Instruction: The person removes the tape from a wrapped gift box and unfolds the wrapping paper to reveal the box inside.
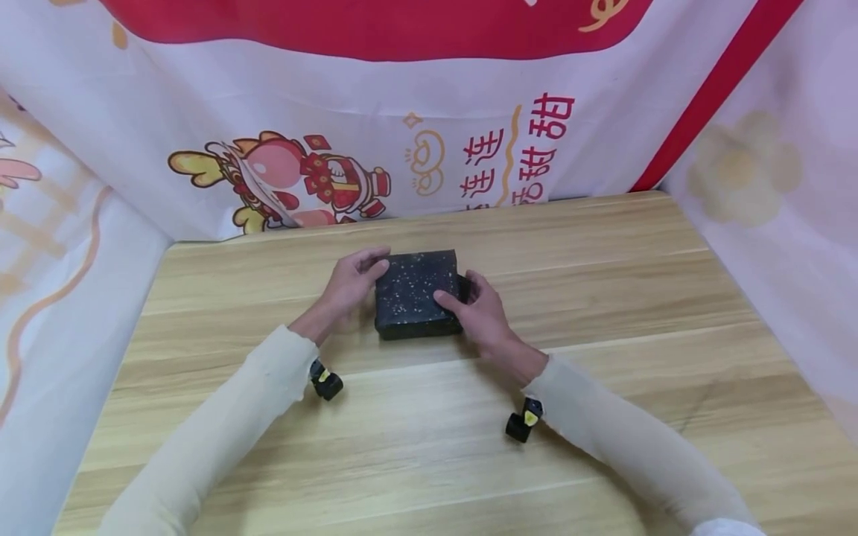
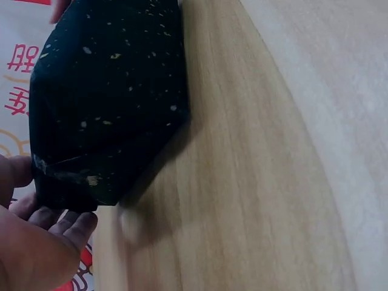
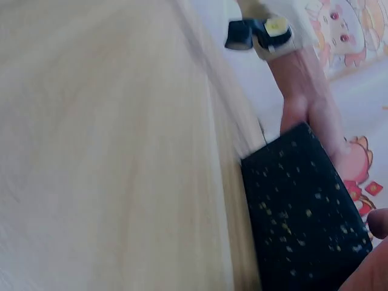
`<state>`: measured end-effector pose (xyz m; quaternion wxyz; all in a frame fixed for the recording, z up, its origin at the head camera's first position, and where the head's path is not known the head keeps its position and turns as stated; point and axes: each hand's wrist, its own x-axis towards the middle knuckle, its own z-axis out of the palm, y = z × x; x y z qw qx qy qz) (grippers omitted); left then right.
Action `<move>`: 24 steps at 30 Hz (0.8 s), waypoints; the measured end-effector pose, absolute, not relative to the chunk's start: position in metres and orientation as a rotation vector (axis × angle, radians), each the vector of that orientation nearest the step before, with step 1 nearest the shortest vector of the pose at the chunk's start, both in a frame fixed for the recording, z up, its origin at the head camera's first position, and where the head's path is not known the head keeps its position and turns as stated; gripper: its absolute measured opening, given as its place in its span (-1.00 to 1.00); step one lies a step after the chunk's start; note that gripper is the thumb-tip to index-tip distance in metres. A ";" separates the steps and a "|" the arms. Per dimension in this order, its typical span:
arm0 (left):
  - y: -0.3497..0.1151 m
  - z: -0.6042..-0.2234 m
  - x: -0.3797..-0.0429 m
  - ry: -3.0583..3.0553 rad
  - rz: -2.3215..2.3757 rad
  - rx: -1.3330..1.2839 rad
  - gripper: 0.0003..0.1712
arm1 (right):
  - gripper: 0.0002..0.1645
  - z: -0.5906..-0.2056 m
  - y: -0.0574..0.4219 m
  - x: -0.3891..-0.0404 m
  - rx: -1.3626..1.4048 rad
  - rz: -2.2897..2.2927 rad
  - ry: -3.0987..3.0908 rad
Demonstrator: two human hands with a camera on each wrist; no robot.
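A flat square box wrapped in black paper with pale and gold specks (image 1: 414, 286) is between both hands over the wooden table. My left hand (image 1: 353, 281) holds its left end, with the thumb near the top edge. In the left wrist view the fingers (image 2: 73, 227) curl at a folded, creased end of the paper (image 2: 73, 176). My right hand (image 1: 482, 309) grips the right side, thumb lying on the speckled top. Its other fingers are mostly hidden beside a dark flap of paper (image 1: 464, 286). In the right wrist view only part of that hand (image 3: 370, 267) shows.
The wood-grain table (image 1: 415, 432) extends around the box. A white cloth printed with red and cartoon figures (image 1: 322, 104) hangs behind it, with more cloth (image 1: 771, 164) at the sides. Small black wrist cameras (image 1: 326, 381) hang at both cream sleeves (image 1: 228, 417).
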<state>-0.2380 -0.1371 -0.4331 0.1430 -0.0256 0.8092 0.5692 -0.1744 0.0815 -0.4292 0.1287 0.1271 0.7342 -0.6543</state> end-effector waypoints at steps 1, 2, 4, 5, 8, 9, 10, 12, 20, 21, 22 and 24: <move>-0.138 -0.434 -0.238 2.335 1.646 -0.081 -0.58 | 0.01 -0.430 0.081 -0.173 0.365 -1.913 2.121; -0.138 -0.434 -0.239 2.345 1.643 -0.085 -0.58 | -0.01 -0.431 0.080 -0.173 0.354 -1.922 2.111; -0.140 -0.433 -0.238 2.371 1.622 -0.090 -0.59 | -0.06 -0.432 0.081 -0.175 0.333 -1.929 2.102; -0.141 -0.433 -0.237 2.392 1.599 -0.090 -0.60 | -0.10 -0.432 0.082 -0.177 0.329 -1.921 2.113; -0.144 -0.431 -0.233 2.445 1.533 -0.097 -0.61 | -0.20 -0.435 0.087 -0.184 0.313 -1.920 2.130; -0.146 -0.430 -0.232 2.460 1.504 -0.107 -0.61 | -0.24 -0.435 0.089 -0.186 0.311 -1.920 2.137; -0.147 -0.428 -0.230 2.470 1.473 -0.115 -0.61 | -0.28 -0.436 0.090 -0.187 0.318 -1.922 2.141; -0.150 -0.426 -0.226 2.470 1.434 -0.139 -0.61 | -0.34 -0.437 0.093 -0.190 0.325 -1.923 2.148; -0.156 -0.419 -0.205 2.355 1.388 -0.176 -0.57 | -0.43 -0.438 0.097 -0.199 0.390 -1.892 2.193; -0.156 -0.418 -0.202 2.344 1.393 -0.177 -0.55 | -0.44 -0.438 0.097 -0.199 0.394 -1.896 2.193; -0.155 -0.417 -0.200 2.337 1.399 -0.172 -0.52 | -0.44 -0.438 0.097 -0.200 0.400 -1.897 2.194; -0.154 -0.417 -0.195 2.338 1.413 -0.162 -0.48 | -0.45 -0.438 0.097 -0.202 0.410 -1.903 2.190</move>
